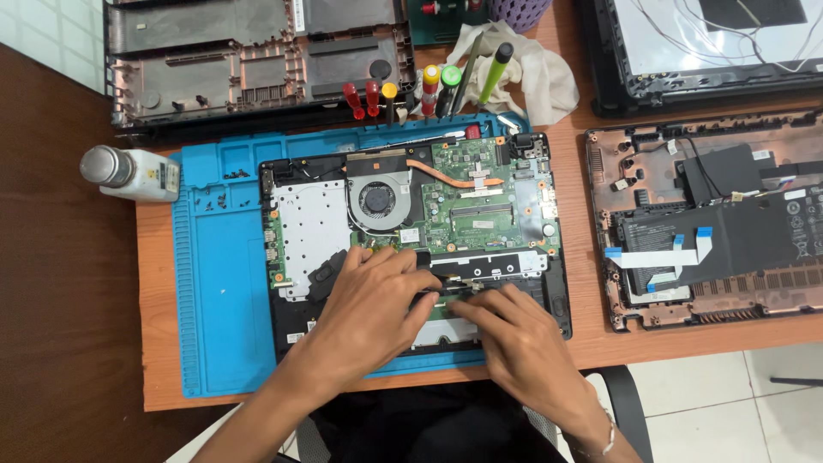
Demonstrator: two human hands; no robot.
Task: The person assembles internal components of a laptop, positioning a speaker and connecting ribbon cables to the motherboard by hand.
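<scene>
My left hand [370, 302] and right hand [514, 330] pressed fingertips inside the opened laptop [411, 231] near its front edge, gripping nothing; blue mat [214, 283] lay bare leftward.

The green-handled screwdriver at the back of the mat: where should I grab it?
Take the green-handled screwdriver by its long green shaft, coming from the right over the white cloth. It leans tilted with its black cap up, and red and yellow screwdrivers crowd its left side.
</scene>
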